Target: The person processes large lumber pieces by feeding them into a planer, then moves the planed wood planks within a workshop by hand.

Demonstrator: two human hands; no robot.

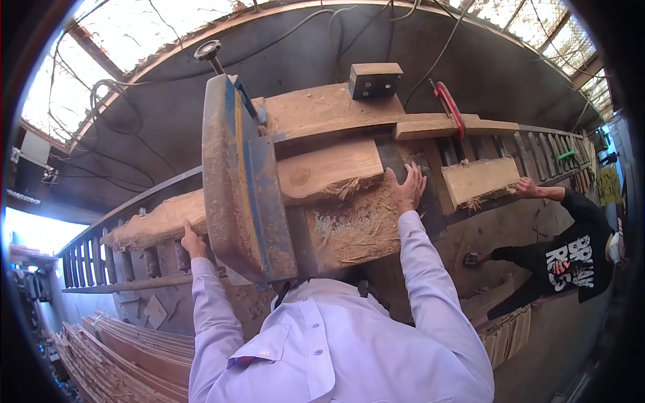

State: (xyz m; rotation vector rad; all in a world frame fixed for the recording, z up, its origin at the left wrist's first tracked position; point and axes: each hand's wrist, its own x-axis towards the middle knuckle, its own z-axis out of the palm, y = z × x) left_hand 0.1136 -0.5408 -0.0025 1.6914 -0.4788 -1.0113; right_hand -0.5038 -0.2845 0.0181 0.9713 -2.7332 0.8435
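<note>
- Machine housing (pixel 228 174): between left hand (pixel 194 242) and right hand (pixel 407 189)
- Wooden slab (pixel 336 166), seemingly one: just beyond both, long axis left-to-right
- Right hand: spread, touching slab's right end
- Left hand: well apart, fingertip at slab's near edge, grip unclear

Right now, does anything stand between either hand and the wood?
Nothing visible: the left hand touches wood left of the machine housing, and the right hand is at the wood's end to its right. The housing hides the stretch between.
</note>
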